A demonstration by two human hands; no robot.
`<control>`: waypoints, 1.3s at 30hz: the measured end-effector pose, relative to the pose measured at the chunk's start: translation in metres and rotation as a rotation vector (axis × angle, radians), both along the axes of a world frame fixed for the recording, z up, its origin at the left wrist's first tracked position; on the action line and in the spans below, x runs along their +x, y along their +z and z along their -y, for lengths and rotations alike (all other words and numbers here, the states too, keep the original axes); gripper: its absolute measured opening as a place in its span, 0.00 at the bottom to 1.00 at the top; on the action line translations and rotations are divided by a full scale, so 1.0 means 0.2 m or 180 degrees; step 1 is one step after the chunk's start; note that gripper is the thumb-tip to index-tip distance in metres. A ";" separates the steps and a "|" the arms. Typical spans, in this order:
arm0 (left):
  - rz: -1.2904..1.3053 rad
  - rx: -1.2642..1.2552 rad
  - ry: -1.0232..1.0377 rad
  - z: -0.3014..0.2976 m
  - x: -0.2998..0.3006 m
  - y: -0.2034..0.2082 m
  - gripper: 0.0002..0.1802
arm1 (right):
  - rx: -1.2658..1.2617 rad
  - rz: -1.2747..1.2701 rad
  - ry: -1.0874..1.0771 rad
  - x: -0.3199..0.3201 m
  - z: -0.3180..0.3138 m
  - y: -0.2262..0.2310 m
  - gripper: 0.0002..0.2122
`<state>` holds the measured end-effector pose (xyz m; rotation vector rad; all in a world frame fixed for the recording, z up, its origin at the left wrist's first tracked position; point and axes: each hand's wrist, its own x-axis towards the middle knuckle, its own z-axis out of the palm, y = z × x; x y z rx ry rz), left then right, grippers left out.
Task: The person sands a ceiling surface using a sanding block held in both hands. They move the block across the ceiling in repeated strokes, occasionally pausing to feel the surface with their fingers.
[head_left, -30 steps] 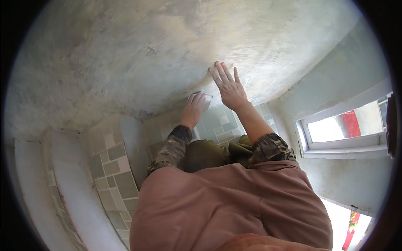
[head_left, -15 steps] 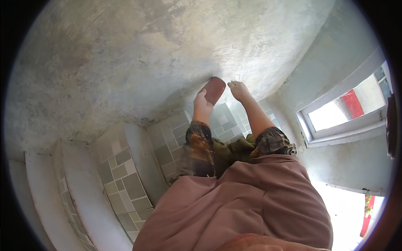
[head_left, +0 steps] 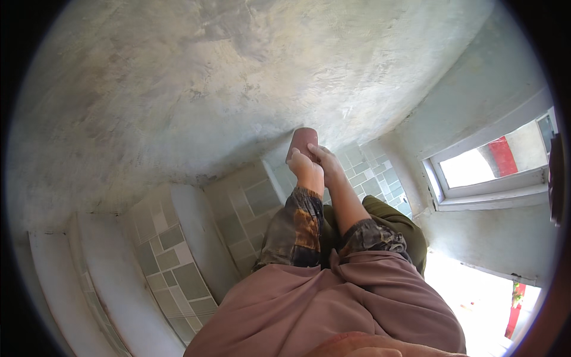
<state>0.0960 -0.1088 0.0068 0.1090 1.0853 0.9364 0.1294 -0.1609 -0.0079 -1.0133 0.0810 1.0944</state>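
A smooth reddish-brown piece (head_left: 304, 140) with a rounded far edge stands out from the plastered wall (head_left: 196, 101). Its exact kind I cannot make out. My left hand (head_left: 305, 169) is closed round its near end, thumb on the surface facing me. Beside it, my right hand (head_left: 324, 157) presses fingers onto the piece's right side. The two hands touch or overlap at the wrists. The far side of the piece and several fingers are hidden.
White-edged steps (head_left: 122, 279) with patterned tile faces (head_left: 172, 268) climb at my left. Small tiles (head_left: 372, 172) cover the floor beyond my knees (head_left: 398, 223). A framed window (head_left: 488, 163) sits in the right wall, with a bright opening (head_left: 476, 297) below it.
My right hand has come left from beside the wall and taken hold of the reddish-brown piece. The piece has turned more upright and moved slightly nearer to me, still in my left hand.
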 end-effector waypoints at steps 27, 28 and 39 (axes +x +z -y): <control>0.0375 0.0506 -0.0244 -0.26 -0.14 0.20 0.19 | 0.0300 0.0744 -0.1069 -0.08 -0.31 0.14 0.12; 0.0241 0.0458 -0.0250 -0.27 -0.13 0.20 0.19 | 0.0344 0.0783 -0.1032 -0.08 -0.32 0.15 0.13; -0.0175 0.0463 -0.0337 -0.33 -0.13 0.07 0.15 | 0.0202 0.0964 -0.1202 -0.13 -0.33 0.14 0.11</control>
